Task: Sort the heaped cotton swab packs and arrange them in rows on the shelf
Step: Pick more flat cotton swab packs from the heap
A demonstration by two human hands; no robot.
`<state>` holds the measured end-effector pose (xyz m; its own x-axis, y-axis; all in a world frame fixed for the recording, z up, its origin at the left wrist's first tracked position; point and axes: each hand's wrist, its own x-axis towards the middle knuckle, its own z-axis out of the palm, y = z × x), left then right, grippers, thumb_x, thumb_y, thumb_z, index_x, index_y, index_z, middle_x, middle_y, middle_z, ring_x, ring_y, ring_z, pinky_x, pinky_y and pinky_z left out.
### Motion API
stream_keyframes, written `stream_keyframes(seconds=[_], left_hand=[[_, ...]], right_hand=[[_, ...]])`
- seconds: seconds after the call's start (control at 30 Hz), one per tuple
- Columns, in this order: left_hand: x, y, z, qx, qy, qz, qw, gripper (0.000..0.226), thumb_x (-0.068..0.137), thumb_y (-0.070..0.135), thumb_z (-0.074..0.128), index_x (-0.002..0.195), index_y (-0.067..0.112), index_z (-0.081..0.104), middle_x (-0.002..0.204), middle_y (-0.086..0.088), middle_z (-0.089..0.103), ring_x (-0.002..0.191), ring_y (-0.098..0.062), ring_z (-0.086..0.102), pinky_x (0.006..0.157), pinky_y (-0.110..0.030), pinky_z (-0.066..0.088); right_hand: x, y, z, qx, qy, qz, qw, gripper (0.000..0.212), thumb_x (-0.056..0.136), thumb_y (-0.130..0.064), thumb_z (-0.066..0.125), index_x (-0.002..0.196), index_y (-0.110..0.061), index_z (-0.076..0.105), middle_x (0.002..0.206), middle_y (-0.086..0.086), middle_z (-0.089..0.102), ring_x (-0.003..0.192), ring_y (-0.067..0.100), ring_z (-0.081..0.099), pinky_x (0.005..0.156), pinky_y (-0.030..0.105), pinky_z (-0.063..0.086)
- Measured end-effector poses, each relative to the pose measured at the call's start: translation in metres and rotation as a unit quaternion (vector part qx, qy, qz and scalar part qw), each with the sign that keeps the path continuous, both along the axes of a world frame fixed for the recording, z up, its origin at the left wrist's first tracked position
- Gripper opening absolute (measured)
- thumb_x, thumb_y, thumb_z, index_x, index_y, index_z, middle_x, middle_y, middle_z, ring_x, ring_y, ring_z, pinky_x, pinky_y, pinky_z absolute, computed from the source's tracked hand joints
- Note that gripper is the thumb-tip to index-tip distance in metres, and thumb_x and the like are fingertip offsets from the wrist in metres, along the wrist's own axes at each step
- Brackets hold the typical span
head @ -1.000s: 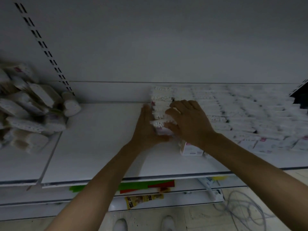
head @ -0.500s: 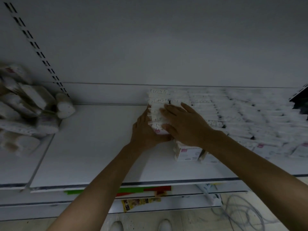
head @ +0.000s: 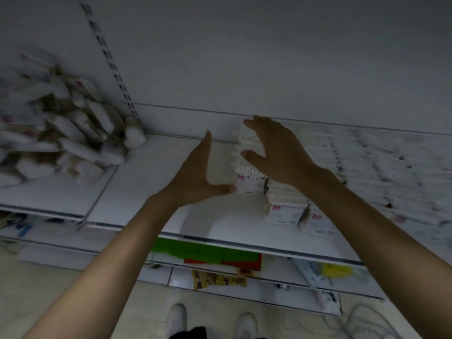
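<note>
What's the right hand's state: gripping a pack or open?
Open. Right hand has fingers spread and relaxed over the leftmost pack row, nothing pinched.

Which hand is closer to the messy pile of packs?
The left hand. It hovers open over the bare shelf, to the right of the pile. The right hand is farther right, over the tidy rows.
</note>
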<state>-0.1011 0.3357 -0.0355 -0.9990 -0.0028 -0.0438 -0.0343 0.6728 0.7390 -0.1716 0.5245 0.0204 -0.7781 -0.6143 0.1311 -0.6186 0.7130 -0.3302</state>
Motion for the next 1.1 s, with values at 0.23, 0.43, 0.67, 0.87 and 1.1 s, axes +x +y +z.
stream_keyframes(seconds=[0.23,0.43,0.67,0.87,1.1], left_hand=[[0.102,-0.094,0.056,-0.258,0.197,0.141,0.935,0.101,0.079,0.053,0.060,0.153,0.009,0.006,0.158,0.000,0.004,0.147,-0.016,0.007,0.118,-0.031,0.011],[0.215,-0.204,0.066,-0.343,0.180,0.229,0.893,0.103,0.084,0.047,0.068,0.154,0.020,-0.002,0.160,0.006,-0.004,0.148,-0.012,-0.002,0.117,-0.037,0.010],[0.317,-0.323,0.077,-0.356,0.180,0.257,0.880,0.105,0.081,0.046,0.070,0.154,0.023,-0.002,0.162,0.006,-0.003,0.149,-0.013,0.000,0.118,-0.044,0.019],[0.332,-0.388,0.071,-0.329,0.180,0.261,0.890,0.101,0.083,0.047,0.065,0.154,0.024,-0.005,0.161,0.008,-0.005,0.148,-0.010,-0.004,0.118,-0.037,0.011],[0.303,-0.471,0.053,-0.289,0.157,0.249,0.911,0.102,0.084,0.048,0.066,0.153,0.026,-0.005,0.160,0.010,-0.004,0.148,-0.009,-0.002,0.119,-0.036,0.010]], right_hand=[[0.068,-0.109,0.022,-0.119,0.001,0.058,0.991,0.072,0.091,-0.035,0.059,0.150,-0.024,0.020,0.158,0.003,0.015,0.145,0.020,0.015,0.118,0.038,0.012],[0.153,-0.222,0.027,-0.168,0.009,0.103,0.980,0.061,0.084,-0.036,0.060,0.138,-0.014,0.044,0.140,0.010,0.046,0.127,0.031,0.043,0.102,0.040,0.037],[0.260,-0.339,0.022,-0.179,0.021,0.075,0.981,0.058,0.092,-0.044,0.053,0.143,-0.023,0.037,0.148,-0.001,0.037,0.137,0.017,0.030,0.111,0.040,0.026],[0.290,-0.398,0.006,-0.137,0.019,0.033,0.990,0.060,0.092,-0.045,0.053,0.145,-0.025,0.032,0.153,-0.002,0.030,0.141,0.015,0.023,0.113,0.039,0.021],[0.245,-0.495,0.008,-0.182,0.053,0.036,0.981,0.051,0.091,-0.034,0.059,0.136,-0.013,0.047,0.132,0.007,0.054,0.122,0.023,0.048,0.097,0.037,0.041]])
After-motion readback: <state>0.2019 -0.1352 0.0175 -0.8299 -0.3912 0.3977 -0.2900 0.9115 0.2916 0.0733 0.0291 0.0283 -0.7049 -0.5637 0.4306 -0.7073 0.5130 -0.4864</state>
